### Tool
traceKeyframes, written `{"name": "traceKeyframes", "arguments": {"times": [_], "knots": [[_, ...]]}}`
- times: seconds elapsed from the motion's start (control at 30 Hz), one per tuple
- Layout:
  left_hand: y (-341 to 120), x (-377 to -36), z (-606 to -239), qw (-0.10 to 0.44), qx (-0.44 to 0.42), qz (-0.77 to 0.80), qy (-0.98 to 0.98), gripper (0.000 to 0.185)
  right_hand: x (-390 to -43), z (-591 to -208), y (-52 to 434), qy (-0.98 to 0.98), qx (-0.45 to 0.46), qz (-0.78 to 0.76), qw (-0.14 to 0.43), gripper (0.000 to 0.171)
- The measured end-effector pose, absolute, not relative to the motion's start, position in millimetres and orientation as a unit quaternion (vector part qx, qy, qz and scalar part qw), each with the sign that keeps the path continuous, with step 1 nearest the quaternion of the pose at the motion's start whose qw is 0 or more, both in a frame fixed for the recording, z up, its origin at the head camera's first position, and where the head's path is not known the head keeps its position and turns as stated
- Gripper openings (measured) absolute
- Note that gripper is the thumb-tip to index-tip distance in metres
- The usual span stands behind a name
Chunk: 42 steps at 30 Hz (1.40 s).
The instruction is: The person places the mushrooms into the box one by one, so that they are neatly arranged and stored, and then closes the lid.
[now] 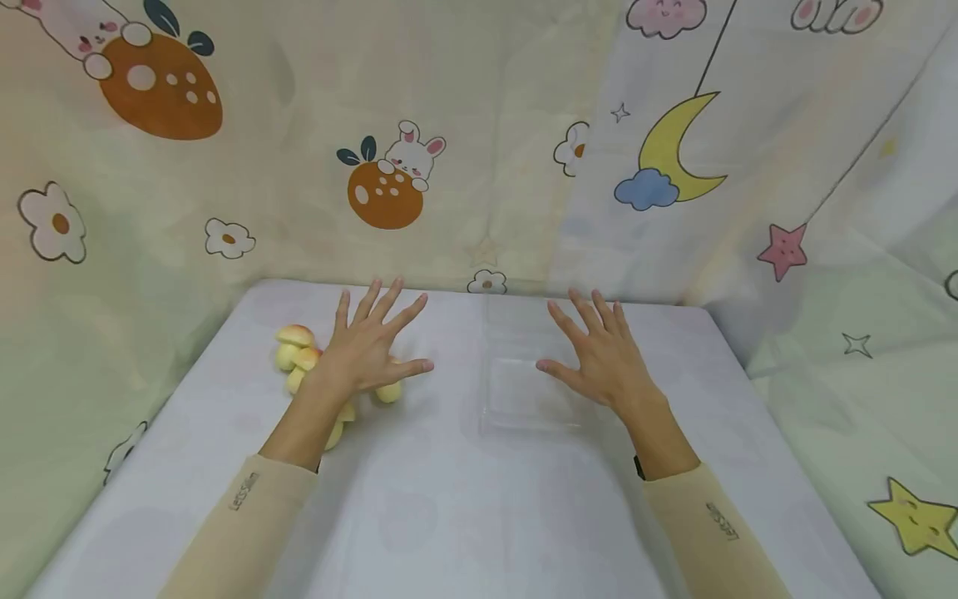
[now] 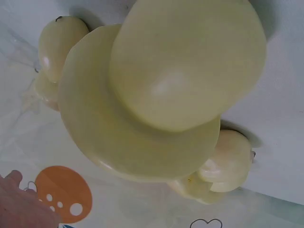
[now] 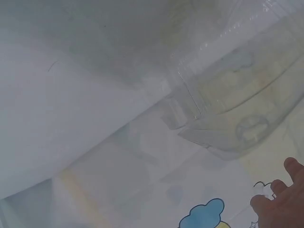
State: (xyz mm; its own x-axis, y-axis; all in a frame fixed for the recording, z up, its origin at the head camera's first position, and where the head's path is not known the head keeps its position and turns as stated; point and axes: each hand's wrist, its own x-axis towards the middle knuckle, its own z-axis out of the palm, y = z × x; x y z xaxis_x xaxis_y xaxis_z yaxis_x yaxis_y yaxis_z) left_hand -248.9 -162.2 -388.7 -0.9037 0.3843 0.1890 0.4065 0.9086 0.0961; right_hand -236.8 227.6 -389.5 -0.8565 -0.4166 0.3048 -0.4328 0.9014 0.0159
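My left hand (image 1: 370,345) is spread flat, fingers straight, hovering over a cluster of pale yellow toy mushrooms (image 1: 299,356) on the white table; several lie partly under the palm and wrist. The left wrist view is filled by one big mushroom (image 2: 156,90), with smaller ones (image 2: 228,161) beside it. My right hand (image 1: 599,353) is also spread with straight fingers, over the right side of a clear plastic box (image 1: 516,399) that lies open on the table. In the right wrist view the box's clear wall (image 3: 237,95) shows, with my fingertips (image 3: 285,199) at the bottom corner. Neither hand holds anything.
The white table (image 1: 449,516) is walled on three sides by cartoon-print cloth (image 1: 389,183) with rabbits, a moon and stars. Its near half in front of the hands carries only my two beige sleeves (image 1: 239,532).
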Motion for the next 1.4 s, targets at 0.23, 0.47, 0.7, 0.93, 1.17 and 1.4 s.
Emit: {"name": "traceKeyframes", "arguments": {"times": [0.23,0.47,0.7,0.93,1.17,1.4], "knots": [[-165,-242,-388,0.087,-0.221,-0.107,-0.966,0.1,-232,-398,230,-0.953,0.243,0.03,0.179,0.091],[-171,-237,-391,0.109,-0.238,-0.13,-0.956,0.1,-228,-401,235,-0.945,0.258,0.043,0.196,0.089],[-178,-233,-389,0.118,-0.25,-0.157,-0.948,0.099,-222,-405,240,-0.944,0.261,0.061,0.191,0.089],[-184,-228,-391,0.121,-0.246,-0.176,-0.946,0.1,-216,-407,244,-0.942,0.264,0.077,0.19,0.09],[-194,-222,-396,0.122,-0.246,-0.181,-0.944,0.097,-208,-408,248,-0.943,0.263,0.082,0.189,0.089],[-210,-212,-396,0.122,-0.227,-0.186,-0.948,0.093,-203,-412,254,-0.941,0.265,0.09,0.192,0.094]]}}
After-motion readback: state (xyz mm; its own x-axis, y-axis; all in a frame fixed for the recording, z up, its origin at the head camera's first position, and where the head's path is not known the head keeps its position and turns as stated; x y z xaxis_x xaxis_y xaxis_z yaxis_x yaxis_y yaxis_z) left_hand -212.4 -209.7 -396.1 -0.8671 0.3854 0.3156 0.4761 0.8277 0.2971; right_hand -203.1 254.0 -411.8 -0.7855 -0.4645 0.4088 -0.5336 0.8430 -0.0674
